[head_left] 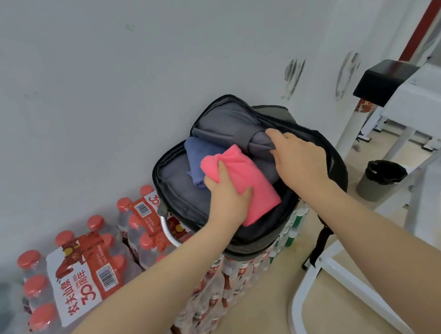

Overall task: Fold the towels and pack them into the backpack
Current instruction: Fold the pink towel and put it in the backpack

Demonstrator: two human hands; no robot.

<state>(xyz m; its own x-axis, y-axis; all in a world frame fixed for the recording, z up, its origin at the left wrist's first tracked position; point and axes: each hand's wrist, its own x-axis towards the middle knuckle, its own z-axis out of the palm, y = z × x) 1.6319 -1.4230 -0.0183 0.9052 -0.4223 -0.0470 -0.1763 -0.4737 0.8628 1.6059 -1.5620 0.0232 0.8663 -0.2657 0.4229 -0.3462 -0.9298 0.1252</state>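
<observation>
A black backpack (334, 164) with grey lining lies unzipped on stacked packs of bottled water, against the white wall. My left hand (226, 195) grips a folded pink towel (251, 175) at the bag's mouth, its far end inside the main compartment. A folded blue towel (203, 155) lies inside the bag, just beyond the pink one. My right hand (297, 156) pinches the grey inner divider (227, 129) of the backpack and holds it back toward the wall.
Shrink-wrapped packs of red-capped water bottles (73, 276) crowd the floor at left. A white metal frame (333, 271) stands at right, with a grey waste bin (379, 179) lined in black behind it. A black block (385, 82) tops white equipment at upper right.
</observation>
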